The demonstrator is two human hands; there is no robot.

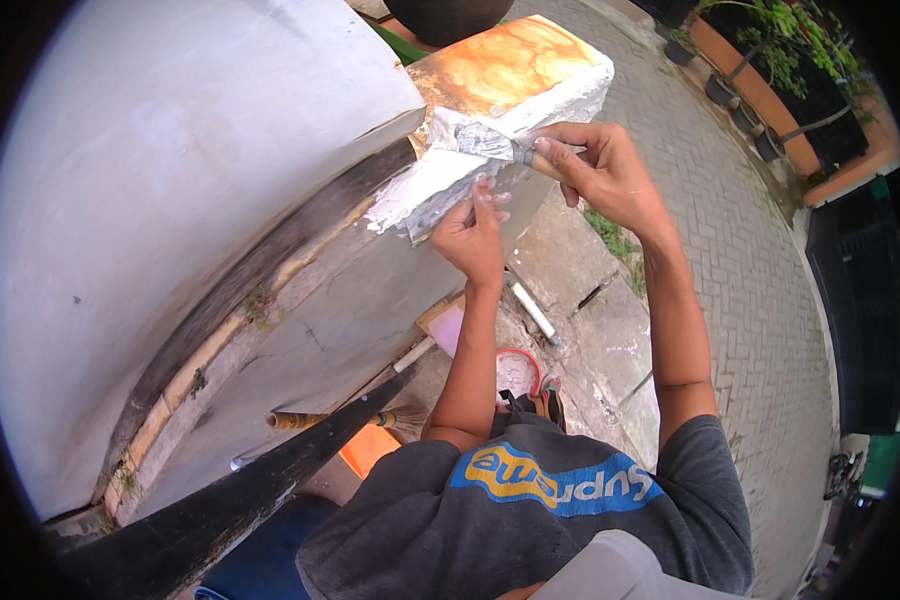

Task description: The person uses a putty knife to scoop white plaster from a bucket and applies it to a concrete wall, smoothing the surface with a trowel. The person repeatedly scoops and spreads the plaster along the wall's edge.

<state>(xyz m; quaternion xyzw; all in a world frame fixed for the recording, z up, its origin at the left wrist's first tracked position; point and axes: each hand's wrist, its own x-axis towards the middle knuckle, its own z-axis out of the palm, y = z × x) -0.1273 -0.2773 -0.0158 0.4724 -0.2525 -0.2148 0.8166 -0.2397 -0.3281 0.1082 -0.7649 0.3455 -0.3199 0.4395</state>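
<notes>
My right hand (602,172) grips the wooden handle of a paintbrush (488,142), whose bristles are smeared with white. The bristles touch the white-coated edge of a low wall (510,65), which has an orange-stained top. Thick white coating (410,190) spreads along this edge with a ragged border. Just below the brush, my left hand (473,235) is closed, its fingers curled and whitened at the tips. It lies against a grey strip (435,208) at the lower edge of the coating; what the fingers pinch, if anything, is hidden.
A large pale grey slab (190,140) fills the left. Below stand a red-rimmed tub (518,372) of white stuff and a white roller-like tube (535,312). A dark beam (260,475) crosses lower left, near a broom (330,420). Paving (740,270) runs along the right.
</notes>
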